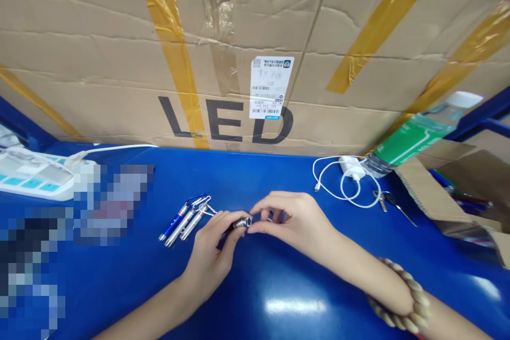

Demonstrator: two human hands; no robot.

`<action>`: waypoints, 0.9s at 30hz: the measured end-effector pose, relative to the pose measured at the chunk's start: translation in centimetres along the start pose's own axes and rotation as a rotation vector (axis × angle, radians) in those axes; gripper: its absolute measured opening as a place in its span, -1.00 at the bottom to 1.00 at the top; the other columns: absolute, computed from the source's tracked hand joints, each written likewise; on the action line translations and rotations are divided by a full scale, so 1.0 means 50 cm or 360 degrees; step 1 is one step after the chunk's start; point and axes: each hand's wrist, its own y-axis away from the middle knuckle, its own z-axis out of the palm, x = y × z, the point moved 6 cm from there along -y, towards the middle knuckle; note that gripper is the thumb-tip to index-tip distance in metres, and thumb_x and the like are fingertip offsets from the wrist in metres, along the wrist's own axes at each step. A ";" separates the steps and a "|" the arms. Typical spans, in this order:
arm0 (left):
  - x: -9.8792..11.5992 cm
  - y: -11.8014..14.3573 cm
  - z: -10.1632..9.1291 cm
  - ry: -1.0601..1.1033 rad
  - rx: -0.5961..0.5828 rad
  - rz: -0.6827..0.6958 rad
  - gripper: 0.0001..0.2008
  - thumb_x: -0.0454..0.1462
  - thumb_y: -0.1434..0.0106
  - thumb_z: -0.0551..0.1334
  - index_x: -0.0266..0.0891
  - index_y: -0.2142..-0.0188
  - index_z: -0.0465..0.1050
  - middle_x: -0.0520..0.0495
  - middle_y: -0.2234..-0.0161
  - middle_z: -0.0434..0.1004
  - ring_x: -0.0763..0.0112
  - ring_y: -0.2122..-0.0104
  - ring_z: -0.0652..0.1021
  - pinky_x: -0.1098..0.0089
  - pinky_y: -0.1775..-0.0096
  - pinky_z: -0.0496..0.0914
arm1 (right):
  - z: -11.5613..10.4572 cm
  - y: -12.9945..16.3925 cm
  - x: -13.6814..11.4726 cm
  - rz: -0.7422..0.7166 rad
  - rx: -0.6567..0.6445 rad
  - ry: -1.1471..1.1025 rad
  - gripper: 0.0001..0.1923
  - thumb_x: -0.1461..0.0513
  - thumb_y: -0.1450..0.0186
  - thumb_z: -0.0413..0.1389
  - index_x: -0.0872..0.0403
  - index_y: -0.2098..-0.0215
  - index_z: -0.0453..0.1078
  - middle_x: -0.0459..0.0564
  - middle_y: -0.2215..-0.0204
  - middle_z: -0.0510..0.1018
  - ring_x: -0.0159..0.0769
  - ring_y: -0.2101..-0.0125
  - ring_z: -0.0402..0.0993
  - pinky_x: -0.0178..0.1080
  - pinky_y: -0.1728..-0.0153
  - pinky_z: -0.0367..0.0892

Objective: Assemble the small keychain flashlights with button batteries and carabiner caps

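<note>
In front of me, my left hand (217, 239) is closed around a small dark silvery metal tube (241, 222), whose open round end faces right. Most of the tube lies hidden behind my fingers. The thumb and forefinger of my right hand (292, 218) come together right beside that open end. A bit of shiny metal shows between the right fingers, too small to name. Left of my hands lie three slim pen-shaped metal sticks with clips or rings: a blue stick (175, 224), a silver stick (181, 227) and a shorter silver stick (193, 224).
A big taped cardboard box (239, 26) walls off the back of the blue table (255, 297). At left are a power strip (48, 175) and blurred-out items. To the right are a white charger (352, 167) with cable, keys (381, 201), a tilted green-labelled bottle (414, 138) and an open carton (424, 191).
</note>
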 end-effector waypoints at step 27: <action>0.017 0.017 0.009 0.0207 -0.0038 0.0235 -0.90 -0.43 -0.26 0.14 -0.23 0.33 0.36 -0.03 0.46 0.49 0.42 0.44 0.52 0.49 0.38 0.44 | -0.013 0.011 -0.027 -0.0032 -0.0108 0.0188 -0.91 0.22 -0.12 0.27 0.04 0.51 0.50 -0.19 0.51 0.53 -0.48 0.51 0.45 -0.43 0.54 0.14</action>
